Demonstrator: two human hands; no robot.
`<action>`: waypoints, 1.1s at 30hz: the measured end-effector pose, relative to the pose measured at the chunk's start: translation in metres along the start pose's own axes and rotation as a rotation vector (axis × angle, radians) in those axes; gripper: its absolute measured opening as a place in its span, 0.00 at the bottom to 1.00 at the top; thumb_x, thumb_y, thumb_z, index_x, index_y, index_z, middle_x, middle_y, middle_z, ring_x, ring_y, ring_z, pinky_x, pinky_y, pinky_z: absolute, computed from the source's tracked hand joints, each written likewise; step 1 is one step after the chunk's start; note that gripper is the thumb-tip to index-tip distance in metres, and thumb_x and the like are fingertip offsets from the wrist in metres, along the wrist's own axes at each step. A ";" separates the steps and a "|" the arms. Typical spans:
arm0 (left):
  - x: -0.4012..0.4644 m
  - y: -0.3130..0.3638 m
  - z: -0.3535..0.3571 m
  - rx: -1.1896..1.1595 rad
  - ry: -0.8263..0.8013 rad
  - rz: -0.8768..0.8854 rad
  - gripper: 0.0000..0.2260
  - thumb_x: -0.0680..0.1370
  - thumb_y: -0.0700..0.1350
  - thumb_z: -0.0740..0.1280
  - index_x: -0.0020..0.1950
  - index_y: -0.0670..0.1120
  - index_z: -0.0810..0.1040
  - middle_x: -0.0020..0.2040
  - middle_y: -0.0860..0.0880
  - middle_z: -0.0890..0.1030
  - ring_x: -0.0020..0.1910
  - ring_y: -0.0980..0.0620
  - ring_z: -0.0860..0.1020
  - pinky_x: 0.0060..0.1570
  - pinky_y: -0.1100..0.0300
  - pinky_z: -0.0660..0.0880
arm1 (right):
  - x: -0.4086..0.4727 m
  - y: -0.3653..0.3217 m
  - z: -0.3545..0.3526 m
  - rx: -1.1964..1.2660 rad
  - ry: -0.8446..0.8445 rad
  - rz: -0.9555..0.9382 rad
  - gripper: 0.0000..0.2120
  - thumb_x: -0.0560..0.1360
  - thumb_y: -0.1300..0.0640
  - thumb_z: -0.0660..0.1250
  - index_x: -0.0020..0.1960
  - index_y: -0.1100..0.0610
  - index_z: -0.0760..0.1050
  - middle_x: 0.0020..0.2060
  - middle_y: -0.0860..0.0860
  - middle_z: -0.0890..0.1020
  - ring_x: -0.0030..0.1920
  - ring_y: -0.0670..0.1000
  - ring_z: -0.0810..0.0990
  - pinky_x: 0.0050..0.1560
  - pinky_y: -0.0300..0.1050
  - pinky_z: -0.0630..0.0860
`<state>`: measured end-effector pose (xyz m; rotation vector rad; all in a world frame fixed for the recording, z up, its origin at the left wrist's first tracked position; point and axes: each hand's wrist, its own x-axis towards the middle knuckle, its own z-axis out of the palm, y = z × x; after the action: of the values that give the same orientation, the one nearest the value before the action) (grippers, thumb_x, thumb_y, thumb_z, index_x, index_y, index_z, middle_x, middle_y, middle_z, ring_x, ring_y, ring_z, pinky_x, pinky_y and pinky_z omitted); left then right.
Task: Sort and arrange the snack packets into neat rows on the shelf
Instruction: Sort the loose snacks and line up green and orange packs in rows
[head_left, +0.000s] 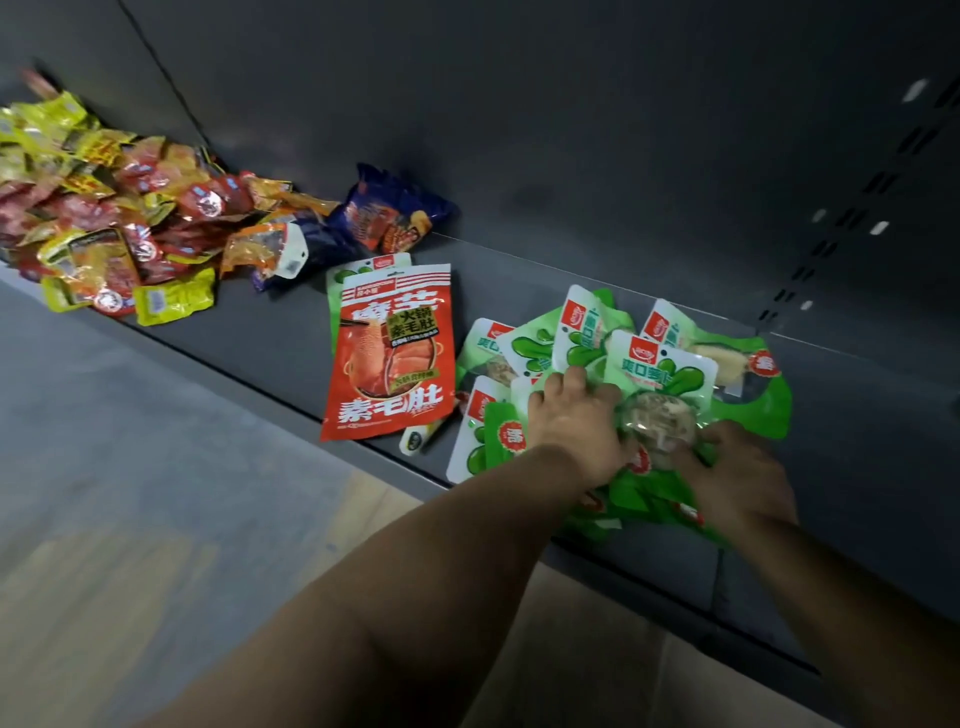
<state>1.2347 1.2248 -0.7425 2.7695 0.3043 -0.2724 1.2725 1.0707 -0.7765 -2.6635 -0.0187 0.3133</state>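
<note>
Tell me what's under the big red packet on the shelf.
A green packet lies under the big red packet; only its top edge and left corner show on the shelf. The rest of it is covered, so anything else beneath cannot be seen.

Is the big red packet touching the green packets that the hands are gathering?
Apart. The head view shows bare grey shelf between the red packet and the green packets.

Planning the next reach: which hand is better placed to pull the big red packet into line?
Left, probably. The left hand rests on the green packets nearest the big red packet; the right hand lies farther away and would cross over the left.
</note>
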 end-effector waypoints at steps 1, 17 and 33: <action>-0.002 -0.004 0.001 0.030 -0.004 0.021 0.26 0.76 0.58 0.63 0.72 0.52 0.65 0.71 0.43 0.61 0.69 0.41 0.60 0.67 0.46 0.60 | 0.001 -0.001 0.002 -0.005 0.005 0.009 0.21 0.75 0.44 0.66 0.60 0.57 0.72 0.60 0.62 0.74 0.57 0.63 0.76 0.49 0.49 0.71; -0.009 -0.035 0.016 0.140 -0.160 -0.029 0.37 0.75 0.70 0.52 0.77 0.59 0.40 0.77 0.44 0.36 0.74 0.34 0.36 0.67 0.29 0.44 | 0.004 -0.027 0.017 -0.061 0.068 -0.012 0.22 0.75 0.44 0.64 0.61 0.58 0.71 0.58 0.63 0.77 0.60 0.64 0.74 0.52 0.51 0.72; 0.010 -0.115 -0.007 0.220 -0.123 -0.124 0.37 0.74 0.72 0.48 0.76 0.61 0.36 0.78 0.47 0.37 0.76 0.40 0.39 0.70 0.35 0.51 | 0.008 -0.099 0.052 0.026 -0.002 -0.172 0.24 0.75 0.45 0.64 0.67 0.55 0.68 0.63 0.57 0.75 0.64 0.59 0.69 0.55 0.46 0.68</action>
<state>1.2180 1.3350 -0.7742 2.9362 0.4391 -0.5353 1.2724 1.1823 -0.7797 -2.6144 -0.2406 0.2578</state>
